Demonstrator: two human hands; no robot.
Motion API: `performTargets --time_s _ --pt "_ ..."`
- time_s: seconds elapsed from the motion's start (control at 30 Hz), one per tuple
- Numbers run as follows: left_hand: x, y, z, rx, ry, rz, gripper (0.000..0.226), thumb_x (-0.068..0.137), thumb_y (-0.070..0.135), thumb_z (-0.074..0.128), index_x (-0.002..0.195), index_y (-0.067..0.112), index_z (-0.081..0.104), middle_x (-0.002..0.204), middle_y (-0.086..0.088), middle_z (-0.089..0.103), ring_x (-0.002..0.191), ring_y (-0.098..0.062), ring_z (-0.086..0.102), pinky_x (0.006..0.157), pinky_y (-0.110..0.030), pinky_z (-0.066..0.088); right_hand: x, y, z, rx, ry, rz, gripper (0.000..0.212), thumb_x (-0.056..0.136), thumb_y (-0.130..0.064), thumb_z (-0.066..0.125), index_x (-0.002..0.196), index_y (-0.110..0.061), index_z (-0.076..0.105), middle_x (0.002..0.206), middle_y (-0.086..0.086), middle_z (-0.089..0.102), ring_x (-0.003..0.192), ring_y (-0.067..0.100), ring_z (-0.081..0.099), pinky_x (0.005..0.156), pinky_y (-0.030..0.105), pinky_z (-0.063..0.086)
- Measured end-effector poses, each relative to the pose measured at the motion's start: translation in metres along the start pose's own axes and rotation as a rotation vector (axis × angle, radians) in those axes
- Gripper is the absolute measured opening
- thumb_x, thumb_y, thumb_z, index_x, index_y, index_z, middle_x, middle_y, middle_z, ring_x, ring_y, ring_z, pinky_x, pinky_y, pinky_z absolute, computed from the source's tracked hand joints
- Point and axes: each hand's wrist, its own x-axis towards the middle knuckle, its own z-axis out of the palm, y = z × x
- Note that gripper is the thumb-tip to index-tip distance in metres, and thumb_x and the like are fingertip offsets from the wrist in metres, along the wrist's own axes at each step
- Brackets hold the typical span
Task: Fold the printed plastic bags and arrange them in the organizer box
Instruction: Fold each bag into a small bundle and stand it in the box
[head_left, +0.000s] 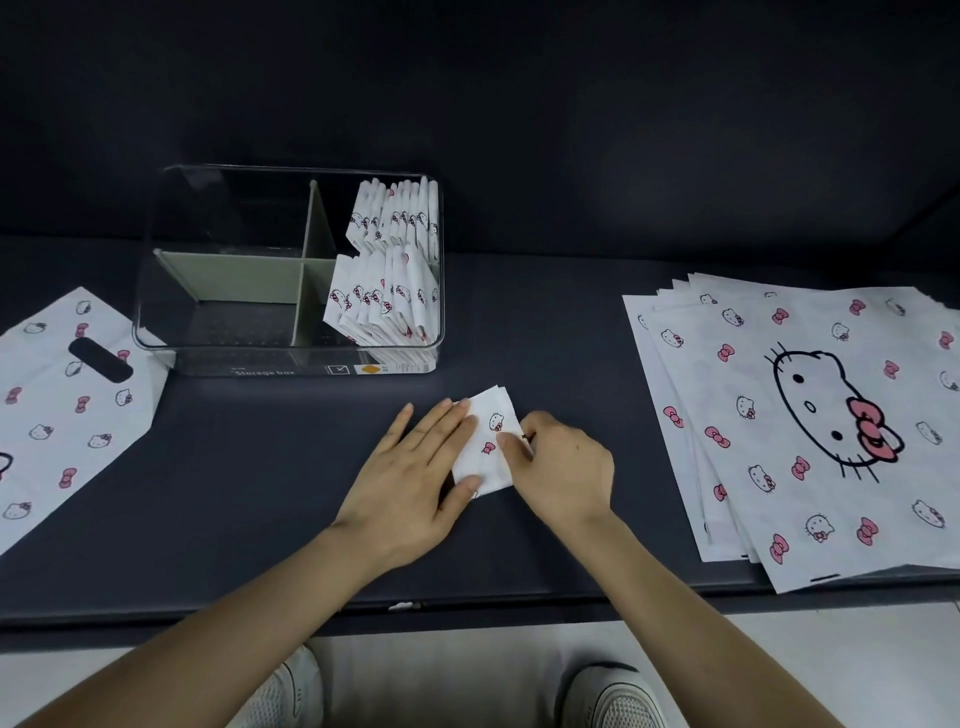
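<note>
Nearest, at 6 o'clock, two pale shoes (291, 691) stand on a light floor (457, 675), and two bare forearms reach up from the bottom corners over the near edge of the dark table (234, 493).

Just past the table's edge, near the middle, both hands meet on a small folded bag (491, 441), white with a little cat face and a pink bow. The bag lies flat on the table. The left hand (410, 467) lies palm down on the bag's 9 o'clock side. Its fingers (441, 421) are straight and spread, pressing the bag down, and the thumb touches the bag's near corner. The right hand (561, 467) is at the bag's 3 o'clock side. Its fingers (514, 447) are curled and pinch that edge of the bag.

At 3 o'clock from the hands, well apart from them, a fanned stack of flat bags (810, 426) lies on the table, its near corner hanging over the table's edge. The top one shows a large cat face with a pink bow. At 9 o'clock a single flat bag (67, 405) with a dark handle slot lies spread out. Its far corner runs under or against the box; I cannot tell which.

Farther off, at 11 o'clock from the hands, stands a clear box (171, 358) split into four compartments by pale dividers (311, 228). Rows of folded bags stand on edge in the near right compartment (384, 306) and the far right compartment (395, 213). Behind, at 12 o'clock, is a dark wall (571, 104).
</note>
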Motion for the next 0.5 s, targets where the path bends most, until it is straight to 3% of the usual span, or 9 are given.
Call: performTargets --time_s 0.1,0.2,0.33,0.4,0.5 --pt "0.001 0.005 0.001 0.030 0.007 -0.022 0.066 0.096 0.052 0.028 0.142 0.008 0.044 0.152 -0.007 0.036 0.142 -0.018 0.029 0.113 -0.045 0.018 -0.024 0.005 0.020 -0.046 0.328 -0.094 0.041 0.076 -0.054 0.048 0.091 -0.018 0.062 0.071 -0.002 0.062 0.062 0.021 0.058 0.055 0.029 0.044" --pt "0.001 0.014 0.001 0.037 0.022 -0.078 0.065 0.094 0.050 0.030 0.139 0.006 0.047 0.148 -0.008 0.042 0.139 -0.021 0.035 0.109 -0.048 0.021 -0.026 0.016 0.026 -0.022 0.380 -0.017 0.039 0.073 -0.046 0.064 0.096 -0.015 0.064 0.080 0.003 0.063 0.070 0.027 0.060 0.059 0.036 0.047" --pt "0.001 0.024 0.002 0.031 0.023 -0.130 0.065 0.094 0.048 0.030 0.138 0.005 0.048 0.147 -0.008 0.044 0.138 -0.023 0.037 0.109 -0.049 0.019 -0.024 0.031 0.018 0.042 0.378 0.126 0.035 0.069 -0.029 0.083 0.095 -0.011 0.067 0.081 0.007 0.064 0.074 0.031 0.062 0.062 0.038 0.046" --pt "0.001 0.028 0.005 0.027 0.022 -0.159 0.065 0.094 0.049 0.029 0.139 0.005 0.047 0.148 -0.009 0.043 0.139 -0.023 0.035 0.110 -0.050 0.018 -0.025 0.026 0.013 0.104 0.366 0.136 0.030 0.076 -0.023 0.078 0.100 -0.008 0.068 0.088 0.010 0.065 0.082 0.033 0.062 0.067 0.039 0.046" --pt "0.002 0.031 0.009 0.009 0.039 -0.193 0.066 0.094 0.049 0.029 0.139 0.005 0.048 0.148 -0.009 0.042 0.140 -0.021 0.030 0.111 -0.050 0.016 -0.017 0.009 0.003 0.175 0.108 0.211 0.034 0.090 -0.030 0.061 0.120 -0.014 0.059 0.109 0.002 0.062 0.102 0.023 0.057 0.077 0.032 0.043"
